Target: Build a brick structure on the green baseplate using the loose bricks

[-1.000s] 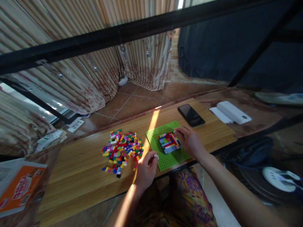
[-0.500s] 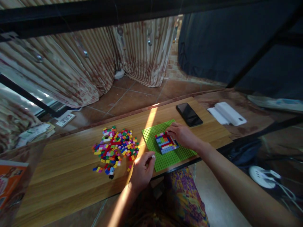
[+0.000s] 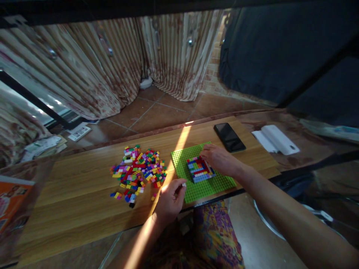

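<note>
A small white brick (image 3: pixel 184 185) sits pinched between the thumb and forefinger of my left hand (image 3: pixel 171 198), just off the left front of the green baseplate (image 3: pixel 196 191). On that plate stands a low square build of toy bricks (image 3: pixel 199 172), with light-blue sides and mixed red, green, orange and white pieces on top. My right hand (image 3: pixel 218 158) reaches over its far right corner. Its fingers are closed together and touch the build there; whatever is under the fingertips is hidden. Left of the plate lies a loose pile of coloured bricks (image 3: pixel 137 172).
Beyond the plate a black phone (image 3: pixel 230 137) rests on the wooden table (image 3: pixel 84 198). A white case-like object (image 3: pixel 276 139) lies to its right. An orange printed box or book (image 3: pixel 14 203) is at the far left. A sunlit stripe crosses the table.
The view has shifted a little, so the table's things appear slightly further right. Both hands keep about the same place relative to the baseplate, and the white brick stays in my left hand.
</note>
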The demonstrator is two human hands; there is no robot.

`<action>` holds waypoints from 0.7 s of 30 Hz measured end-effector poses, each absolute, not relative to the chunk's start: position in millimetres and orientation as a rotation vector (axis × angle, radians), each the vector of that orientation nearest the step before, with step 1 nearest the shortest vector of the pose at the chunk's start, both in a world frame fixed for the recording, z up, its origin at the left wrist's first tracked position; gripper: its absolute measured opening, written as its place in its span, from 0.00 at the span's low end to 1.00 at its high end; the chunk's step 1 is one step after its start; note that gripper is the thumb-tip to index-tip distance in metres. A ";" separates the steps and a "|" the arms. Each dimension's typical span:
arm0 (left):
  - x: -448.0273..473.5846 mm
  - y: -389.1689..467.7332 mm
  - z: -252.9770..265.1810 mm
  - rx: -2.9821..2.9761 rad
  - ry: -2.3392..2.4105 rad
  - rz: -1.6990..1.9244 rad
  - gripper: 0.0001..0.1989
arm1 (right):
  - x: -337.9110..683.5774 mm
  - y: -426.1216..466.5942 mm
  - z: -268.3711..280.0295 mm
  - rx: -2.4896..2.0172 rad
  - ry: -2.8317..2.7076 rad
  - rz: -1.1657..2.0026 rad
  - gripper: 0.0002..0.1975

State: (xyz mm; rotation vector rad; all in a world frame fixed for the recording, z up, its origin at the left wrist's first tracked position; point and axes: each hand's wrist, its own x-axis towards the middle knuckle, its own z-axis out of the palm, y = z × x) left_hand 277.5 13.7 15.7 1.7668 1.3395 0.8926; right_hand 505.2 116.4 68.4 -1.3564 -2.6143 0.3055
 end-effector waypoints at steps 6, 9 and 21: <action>277.8 14.4 15.0 1.760 1.324 0.892 0.11 | 505.1 121.1 69.7 -1.296 -2.686 0.343 0.13; 278.0 14.8 15.7 1.769 1.318 0.896 0.11 | 506.2 120.2 68.1 -1.274 -2.641 0.399 0.14; 279.1 14.5 17.3 1.789 1.335 0.920 0.11 | 519.7 109.2 54.5 -1.407 -2.256 0.479 0.09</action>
